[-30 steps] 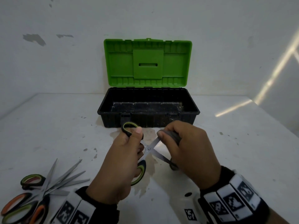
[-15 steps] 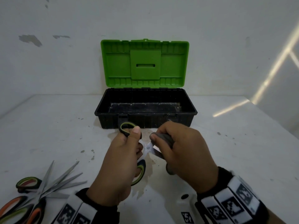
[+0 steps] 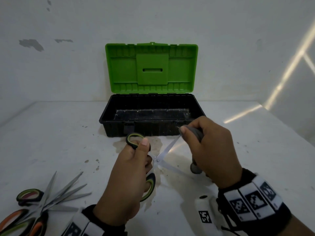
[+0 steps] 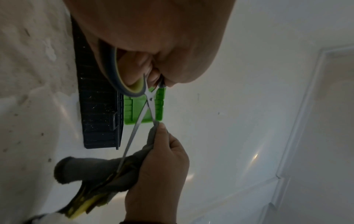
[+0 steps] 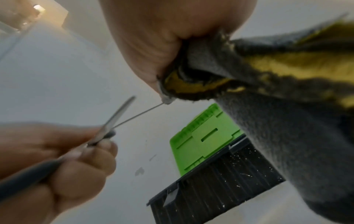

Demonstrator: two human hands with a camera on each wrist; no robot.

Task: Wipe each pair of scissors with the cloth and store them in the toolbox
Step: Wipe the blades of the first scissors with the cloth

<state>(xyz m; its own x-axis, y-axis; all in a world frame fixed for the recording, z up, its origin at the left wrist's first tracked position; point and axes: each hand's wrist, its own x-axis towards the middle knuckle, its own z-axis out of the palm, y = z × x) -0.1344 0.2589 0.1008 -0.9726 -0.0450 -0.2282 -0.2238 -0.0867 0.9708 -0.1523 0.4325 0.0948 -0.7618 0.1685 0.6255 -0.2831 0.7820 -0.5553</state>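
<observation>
Blade tip: buried in the grey cloth (image 3: pixel 196 133).
Spare scissors (image 3: pixel 34 206): handles cut off at the frame's left edge.
Left hand (image 5: pixel 57 163): blurred in wrist view.

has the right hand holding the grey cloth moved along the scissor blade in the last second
Yes. The right hand pinching the grey cloth has slid outward from the pivot to the blade tip, ending level with the front wall of the black toolbox with the green lid.

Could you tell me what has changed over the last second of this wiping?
The right hand has slid the cloth outward along the upper blade, from near the pivot to the tip. The left hand still grips the open scissors by the handles. The toolbox stays open, and the other scissors lie untouched.
</observation>
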